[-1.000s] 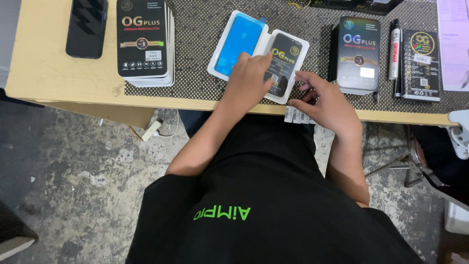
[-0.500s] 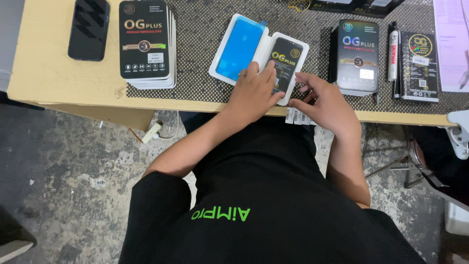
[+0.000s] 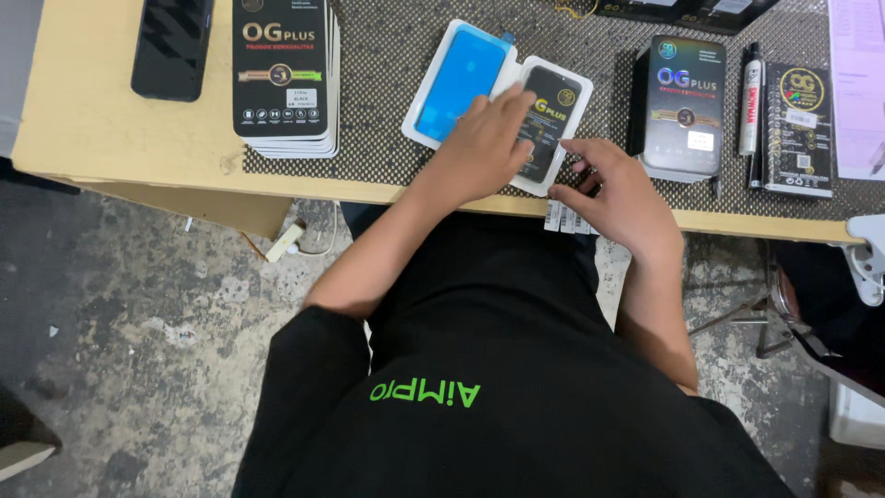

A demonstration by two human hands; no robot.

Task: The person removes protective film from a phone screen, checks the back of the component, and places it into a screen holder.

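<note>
The head view shows the left hand (image 3: pixel 479 148) lying flat, fingers spread, on a black flat retail box (image 3: pixel 546 120) resting in one open white tray (image 3: pixel 498 101) with a blue film sheet (image 3: pixel 458 81), near the wooden counter's (image 3: pixel 83 120) front edge. The right hand (image 3: pixel 618 198) pinches a small white label strip (image 3: pixel 564 218) at that edge. One stack of black boxes (image 3: pixel 281 78) sits left; one dark phone (image 3: pixel 172 46) lies at the far-left corner.

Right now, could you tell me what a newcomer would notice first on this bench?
The bright blue sheet in an open white tray at the mat's centre. The left hand presses on the black card beside it; the right hand rests at the table edge. A stack of black boxes sits left.
</note>
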